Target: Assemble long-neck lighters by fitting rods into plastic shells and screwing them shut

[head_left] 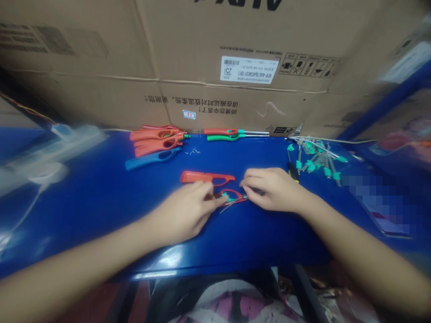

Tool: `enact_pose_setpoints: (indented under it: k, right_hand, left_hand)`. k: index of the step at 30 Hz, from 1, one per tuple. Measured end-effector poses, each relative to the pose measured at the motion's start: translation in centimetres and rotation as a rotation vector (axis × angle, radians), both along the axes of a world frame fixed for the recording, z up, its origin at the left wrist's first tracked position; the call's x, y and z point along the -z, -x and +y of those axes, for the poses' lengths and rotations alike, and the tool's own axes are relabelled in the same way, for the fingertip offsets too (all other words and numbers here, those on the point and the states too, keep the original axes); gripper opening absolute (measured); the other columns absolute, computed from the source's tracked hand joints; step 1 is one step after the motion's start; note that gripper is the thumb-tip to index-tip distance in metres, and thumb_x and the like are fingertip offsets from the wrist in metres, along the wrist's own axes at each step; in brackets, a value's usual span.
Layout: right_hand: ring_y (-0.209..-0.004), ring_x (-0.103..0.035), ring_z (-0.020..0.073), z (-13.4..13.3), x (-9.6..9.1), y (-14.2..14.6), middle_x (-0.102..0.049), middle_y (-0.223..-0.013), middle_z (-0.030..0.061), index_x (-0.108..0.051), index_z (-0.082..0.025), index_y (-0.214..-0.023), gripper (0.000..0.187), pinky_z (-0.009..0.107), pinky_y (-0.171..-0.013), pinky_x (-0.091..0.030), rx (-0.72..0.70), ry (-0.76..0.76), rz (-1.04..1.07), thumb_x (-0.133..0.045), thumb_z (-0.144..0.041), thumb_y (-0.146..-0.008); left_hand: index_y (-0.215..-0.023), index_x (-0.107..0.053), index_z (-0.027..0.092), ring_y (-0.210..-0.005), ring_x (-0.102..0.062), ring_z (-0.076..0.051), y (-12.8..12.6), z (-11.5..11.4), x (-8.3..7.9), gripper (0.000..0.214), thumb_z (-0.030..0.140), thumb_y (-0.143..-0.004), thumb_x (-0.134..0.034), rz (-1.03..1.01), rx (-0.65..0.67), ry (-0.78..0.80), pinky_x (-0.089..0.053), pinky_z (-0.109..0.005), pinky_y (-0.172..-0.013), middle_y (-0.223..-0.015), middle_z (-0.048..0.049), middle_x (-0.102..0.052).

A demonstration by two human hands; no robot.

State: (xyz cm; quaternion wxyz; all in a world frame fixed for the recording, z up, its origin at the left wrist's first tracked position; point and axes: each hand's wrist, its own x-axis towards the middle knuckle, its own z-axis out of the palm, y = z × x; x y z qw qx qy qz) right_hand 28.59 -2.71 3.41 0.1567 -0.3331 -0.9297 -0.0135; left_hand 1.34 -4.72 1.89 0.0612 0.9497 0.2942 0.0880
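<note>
Head view. My left hand (188,208) grips the near red shell (240,194) at its handle end, thumb and fingers closed on it. The thumb tip lies beside the green insert (230,198); the shell's loop extends from these fingertips toward my right hand (271,188). 1 thin grey strip (227,208) lies at the loop's near edge. My right fingers are bent, with a narrow gap, beside the loop's right end; I cannot tell whether they hold anything. The far red shell (202,176) lies on the blue table (269,244), just beyond my left knuckles. Farther back lie 1 red lighter (215,132) and 1 green lighter (220,138), side by side.
</note>
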Motion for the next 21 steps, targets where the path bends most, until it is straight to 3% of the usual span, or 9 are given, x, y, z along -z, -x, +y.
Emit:
enact_pose_setpoints:
  k: [5, 9, 13, 17, 21]
  right_hand:
    - [-0.083, -0.067, 0.0167, 1.9, 0.0, -1.9, -0.071, -0.094, 0.0031, -0.072, -0.021, -0.093, 0.021, 0.027, -0.069, -0.047, 0.211, 0.026, 0.101, -0.052, -0.022, -0.093]
    - [-0.104, -0.062, 0.0270, 4.5, 0.6, -4.7, -0.069, -0.109, 0.0093, -0.072, -0.019, -0.109, 0.027, 0.039, -0.092, -0.048, 0.483, -0.008, 0.066, -0.052, -0.028, -0.092]
    - [-0.125, -0.052, 0.0332, 6.6, 1.1, -8.2, -0.062, -0.128, 0.0134, -0.066, -0.021, -0.128, 0.040, 0.045, -0.105, -0.043, 0.979, 0.067, -0.075, -0.052, -0.029, -0.091]
    - [-0.125, -0.052, 0.0408, 7.7, 1.2, -11.3, -0.057, -0.134, 0.0219, -0.064, -0.011, -0.130, 0.044, 0.052, -0.101, -0.046, 1.233, 0.080, -0.076, -0.051, -0.024, -0.089]
    - [-0.121, -0.055, 0.0388, 8.4, 1.6, -12.8, -0.064, -0.127, 0.0197, -0.071, -0.014, -0.119, 0.038, 0.050, -0.097, -0.048, 1.324, 0.129, -0.095, -0.053, -0.022, -0.087]
  left_hand:
    - [-0.142, -0.058, 0.025, -0.089, -0.056, -0.024, 0.3, 0.1, 0.2, 0.043, 0.024, -0.105, -0.034, 0.006, 0.004, -0.004, -0.051, -0.038, -0.075, -0.101, -0.0110, -0.056]
    - [-0.144, -0.054, 0.027, -0.090, -0.056, -0.024, 0.4, 0.3, 0.3, 0.044, 0.025, -0.105, -0.034, 0.019, 0.012, -0.015, -0.051, -0.038, -0.075, -0.104, -0.0112, -0.056]
    - [-0.142, -0.056, 0.029, -0.093, -0.057, -0.024, 0.5, 0.6, 0.4, 0.043, 0.025, -0.105, -0.037, 0.010, 0.006, 0.000, -0.053, -0.039, -0.078, -0.109, -0.0113, -0.057]
    - [-0.142, -0.056, 0.031, -0.100, -0.058, -0.026, 0.6, 0.9, 0.5, 0.042, 0.024, -0.104, -0.039, -0.028, 0.019, -0.018, -0.054, -0.041, -0.084, -0.117, -0.0109, -0.058]
    - [-0.140, -0.057, 0.029, -0.109, -0.059, -0.026, 0.8, 0.9, 0.6, 0.041, 0.022, -0.103, -0.040, -0.071, 0.033, -0.016, -0.053, -0.042, -0.091, -0.126, -0.0104, -0.059]
